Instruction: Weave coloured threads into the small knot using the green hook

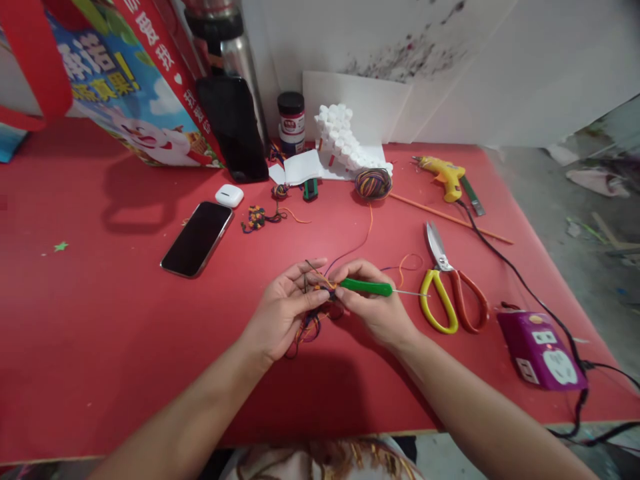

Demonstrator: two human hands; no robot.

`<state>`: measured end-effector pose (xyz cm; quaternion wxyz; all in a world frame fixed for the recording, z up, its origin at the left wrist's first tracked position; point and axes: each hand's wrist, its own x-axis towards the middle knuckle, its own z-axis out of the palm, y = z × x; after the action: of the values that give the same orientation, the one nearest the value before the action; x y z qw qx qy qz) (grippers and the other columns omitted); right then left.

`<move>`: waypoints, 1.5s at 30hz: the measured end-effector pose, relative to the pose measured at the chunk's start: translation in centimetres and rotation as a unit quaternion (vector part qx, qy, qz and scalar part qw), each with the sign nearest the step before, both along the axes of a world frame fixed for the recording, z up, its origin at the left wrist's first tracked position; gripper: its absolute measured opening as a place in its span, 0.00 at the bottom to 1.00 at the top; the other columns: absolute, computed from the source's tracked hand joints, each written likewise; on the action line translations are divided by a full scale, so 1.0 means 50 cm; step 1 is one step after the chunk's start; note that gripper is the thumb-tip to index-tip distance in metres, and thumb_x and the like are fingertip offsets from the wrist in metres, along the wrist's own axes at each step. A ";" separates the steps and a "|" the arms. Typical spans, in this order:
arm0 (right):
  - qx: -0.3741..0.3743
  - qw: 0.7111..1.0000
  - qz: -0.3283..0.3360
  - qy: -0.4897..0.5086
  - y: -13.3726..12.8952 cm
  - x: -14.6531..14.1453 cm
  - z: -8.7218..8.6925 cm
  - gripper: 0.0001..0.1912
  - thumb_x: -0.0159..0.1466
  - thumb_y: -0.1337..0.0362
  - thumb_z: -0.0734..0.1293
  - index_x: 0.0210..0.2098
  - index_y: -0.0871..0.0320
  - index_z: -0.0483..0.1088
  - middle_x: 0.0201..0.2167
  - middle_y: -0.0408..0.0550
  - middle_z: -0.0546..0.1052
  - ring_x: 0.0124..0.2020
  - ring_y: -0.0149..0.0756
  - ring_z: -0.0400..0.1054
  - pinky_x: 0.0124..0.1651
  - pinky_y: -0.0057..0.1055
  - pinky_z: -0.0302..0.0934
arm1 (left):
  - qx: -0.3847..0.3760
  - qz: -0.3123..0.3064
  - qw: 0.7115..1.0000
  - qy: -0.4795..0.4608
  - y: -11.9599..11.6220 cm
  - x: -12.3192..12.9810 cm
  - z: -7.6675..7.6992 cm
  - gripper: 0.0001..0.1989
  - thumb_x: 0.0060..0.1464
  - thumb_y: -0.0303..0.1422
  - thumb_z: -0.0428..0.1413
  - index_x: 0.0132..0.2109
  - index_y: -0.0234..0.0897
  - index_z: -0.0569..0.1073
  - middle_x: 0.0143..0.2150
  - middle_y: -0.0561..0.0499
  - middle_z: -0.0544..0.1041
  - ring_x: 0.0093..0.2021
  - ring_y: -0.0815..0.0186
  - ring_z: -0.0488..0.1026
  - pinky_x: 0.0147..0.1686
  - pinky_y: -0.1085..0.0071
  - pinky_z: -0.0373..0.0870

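Note:
My left hand [287, 308] pinches a small piece of multicoloured yarn work [327, 291] between thumb and fingers, with a strand running over the fingers. Against its right side, my right hand [373, 307] is closed around a green-handled hook [367, 287], whose thin metal shaft points right toward the scissors. Loose loops of dark and orange yarn [310, 328] hang below my left hand. From the yarn ball [373, 184] at the back, a strand comes down to my hands. The exact grip of the right fingertips on the work is too small to tell.
Scissors [444, 283] lie right of my hands, near a purple power box [543, 350] with black cables. Behind are a glue gun [444, 177], an orange stick [453, 219] and a white bumpy model [345, 140]. A phone [197, 239] and earbud case [229, 195] lie left on the red table [110, 307].

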<state>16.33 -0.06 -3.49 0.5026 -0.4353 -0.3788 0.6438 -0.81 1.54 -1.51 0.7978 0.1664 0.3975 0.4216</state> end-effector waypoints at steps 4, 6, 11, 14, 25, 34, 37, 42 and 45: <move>-0.012 0.998 0.012 0.053 0.003 0.003 -0.010 0.13 0.58 0.57 0.83 0.34 0.54 0.78 0.26 0.40 0.78 0.25 0.28 0.69 0.29 0.26 0.67 | -0.016 -0.029 0.999 -0.040 0.004 -0.003 -0.002 0.28 0.38 0.23 0.79 0.49 0.33 0.83 0.33 0.50 0.85 0.33 0.67 0.84 0.39 0.74 0.82; -0.012 0.997 0.018 0.074 0.004 0.003 -0.011 0.13 0.57 0.58 0.84 0.33 0.54 0.78 0.26 0.40 0.78 0.25 0.27 0.69 0.29 0.25 0.66 | -0.023 -0.033 0.998 -0.048 0.005 -0.005 -0.004 0.28 0.37 0.23 0.79 0.48 0.33 0.83 0.33 0.50 0.85 0.33 0.67 0.84 0.39 0.74 0.82; -0.052 0.993 0.010 0.110 0.005 -0.003 -0.012 0.15 0.55 0.58 0.85 0.33 0.54 0.78 0.25 0.39 0.78 0.23 0.27 0.68 0.28 0.26 0.67 | -0.031 -0.030 0.999 -0.027 0.006 -0.007 -0.010 0.27 0.38 0.25 0.79 0.49 0.33 0.83 0.36 0.49 0.86 0.35 0.68 0.83 0.40 0.74 0.81; -0.072 0.991 0.005 0.112 0.006 -0.007 -0.012 0.15 0.55 0.58 0.84 0.33 0.54 0.78 0.24 0.39 0.77 0.22 0.28 0.67 0.26 0.27 0.68 | -0.018 -0.009 1.000 -0.005 0.007 -0.006 -0.011 0.26 0.40 0.27 0.79 0.48 0.33 0.84 0.35 0.50 0.84 0.35 0.69 0.82 0.40 0.76 0.80; -0.057 0.996 -0.010 0.069 0.002 -0.011 -0.006 0.14 0.55 0.61 0.84 0.34 0.55 0.77 0.24 0.37 0.77 0.22 0.25 0.67 0.26 0.23 0.66 | -0.015 0.019 1.000 0.006 0.001 0.007 -0.004 0.23 0.42 0.26 0.78 0.47 0.33 0.83 0.35 0.51 0.83 0.35 0.70 0.81 0.39 0.76 0.78; -0.126 0.974 0.016 0.187 0.012 -0.009 -0.002 0.14 0.53 0.64 0.84 0.32 0.54 0.76 0.24 0.38 0.75 0.23 0.27 0.65 0.26 0.24 0.61 | -0.019 -0.005 1.000 0.005 0.003 0.002 0.003 0.20 0.49 0.31 0.75 0.49 0.32 0.82 0.36 0.48 0.84 0.32 0.68 0.80 0.35 0.73 0.80; -0.122 0.972 -0.002 0.199 0.016 -0.007 0.002 0.14 0.52 0.65 0.84 0.31 0.54 0.76 0.22 0.37 0.73 0.23 0.25 0.62 0.28 0.24 0.60 | -0.003 0.003 1.000 0.002 0.003 0.001 0.007 0.24 0.45 0.28 0.77 0.50 0.32 0.81 0.37 0.49 0.84 0.35 0.67 0.81 0.39 0.72 0.81; -0.119 0.972 -0.003 0.201 0.020 -0.005 0.000 0.15 0.52 0.65 0.84 0.32 0.54 0.76 0.22 0.36 0.72 0.24 0.26 0.61 0.30 0.25 0.59 | -0.001 -0.001 1.000 0.006 0.002 0.002 0.007 0.26 0.43 0.19 0.74 0.50 0.33 0.81 0.37 0.51 0.83 0.36 0.67 0.83 0.40 0.72 0.82; -0.112 0.974 0.000 0.195 0.020 -0.005 -0.001 0.15 0.53 0.64 0.84 0.32 0.54 0.76 0.22 0.36 0.71 0.24 0.26 0.60 0.30 0.26 0.59 | 0.000 0.002 1.000 0.005 0.002 0.003 0.006 0.25 0.45 0.18 0.73 0.51 0.33 0.81 0.35 0.53 0.83 0.35 0.68 0.82 0.38 0.73 0.81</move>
<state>16.08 0.97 -3.56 0.5149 -0.3550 -0.1985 0.7546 -0.66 1.65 -1.19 0.7949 0.1675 0.4017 0.4227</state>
